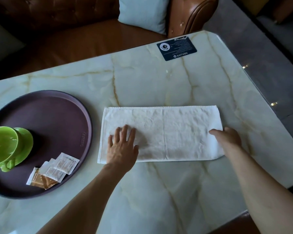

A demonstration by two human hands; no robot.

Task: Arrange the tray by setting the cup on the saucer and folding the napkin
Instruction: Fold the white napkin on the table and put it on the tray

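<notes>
A white napkin [166, 132] lies flat on the marble table, folded into a long rectangle. My left hand [123, 146] rests palm down on its left part, fingers spread. My right hand [227, 137] is at the napkin's right edge, thumb on top of the cloth and fingers curled at the edge. To the left, a round dark purple tray [66, 115] holds a green cup [2, 146] standing on a green saucer [26, 142], with its handle toward me.
Several sugar and sweetener packets [52, 171] lie on the tray's near side. A dark printed card [176, 48] lies at the table's far edge. Behind the table stand a brown leather sofa [66, 31] and a pale cushion [142, 12]. The table's right edge [260, 102] is close to the napkin.
</notes>
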